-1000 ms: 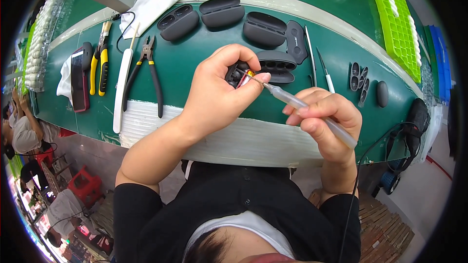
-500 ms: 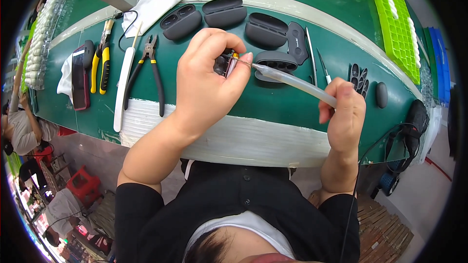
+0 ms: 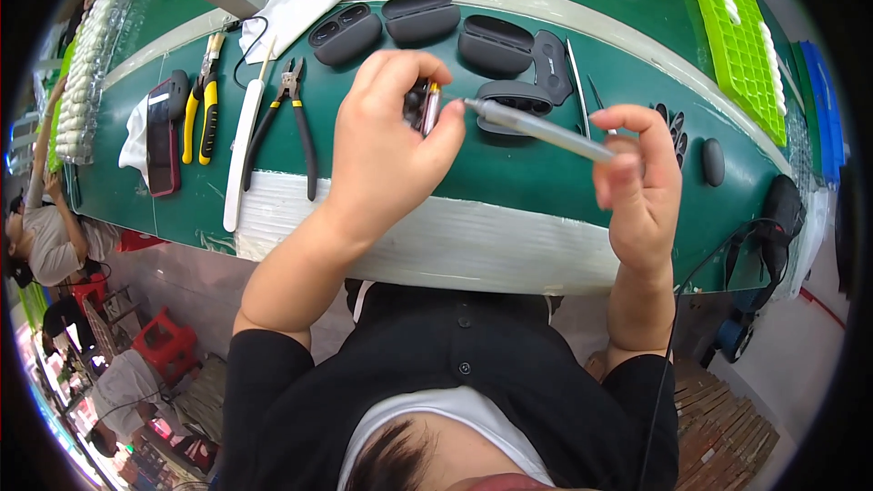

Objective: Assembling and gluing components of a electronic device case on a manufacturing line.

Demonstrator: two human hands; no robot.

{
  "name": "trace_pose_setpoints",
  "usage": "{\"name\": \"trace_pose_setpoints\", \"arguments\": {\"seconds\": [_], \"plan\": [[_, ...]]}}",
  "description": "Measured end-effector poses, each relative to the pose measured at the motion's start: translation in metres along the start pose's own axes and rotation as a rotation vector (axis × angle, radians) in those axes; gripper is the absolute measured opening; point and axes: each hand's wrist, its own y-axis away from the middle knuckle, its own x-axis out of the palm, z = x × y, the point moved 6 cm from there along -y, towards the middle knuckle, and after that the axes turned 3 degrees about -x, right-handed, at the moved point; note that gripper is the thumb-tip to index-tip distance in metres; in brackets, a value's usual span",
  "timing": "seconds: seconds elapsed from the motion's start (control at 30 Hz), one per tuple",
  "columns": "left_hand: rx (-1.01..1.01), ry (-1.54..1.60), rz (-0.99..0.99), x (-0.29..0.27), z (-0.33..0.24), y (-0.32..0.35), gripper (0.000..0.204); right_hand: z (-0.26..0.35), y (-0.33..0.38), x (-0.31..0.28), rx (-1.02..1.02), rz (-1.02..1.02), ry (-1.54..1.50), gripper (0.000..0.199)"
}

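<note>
Green matting covers the bench (image 3: 546, 173) in front of you. Your left hand (image 3: 382, 150) pinches a small dark part (image 3: 423, 107) above the mat's middle, fingers closed round it. Your right hand (image 3: 637, 182) grips a grey pen-like tool (image 3: 536, 127), its tip at the part. Black pliers (image 3: 291, 118) lie left; dark cases (image 3: 418, 16) far.

A small-parts assembly workshop: a green bench (image 3: 509, 173) carries pliers (image 3: 296, 118), yellow cutters (image 3: 202, 109), tweezers (image 3: 579, 82) and rows of identical dark cases (image 3: 420, 16), with a bright green parts tray (image 3: 741, 36) at the far edge, stacked white parts (image 3: 86, 73) at the left, and other workers on red stools (image 3: 164, 341) beside the line
</note>
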Motion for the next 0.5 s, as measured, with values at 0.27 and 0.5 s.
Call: {"name": "trace_pose_setpoints", "arguments": {"seconds": [0.27, 0.5], "plan": [[-0.088, -0.089, 0.13, 0.004, 0.014, 0.065, 0.02, -0.023, 0.058, 0.01, 0.064, 0.125, -0.051, 0.01], [-0.102, -0.088, 0.09, 0.008, 0.018, 0.077, 0.021, -0.044, 0.07, 0.01, 0.377, -0.015, -0.154, 0.011]]}}
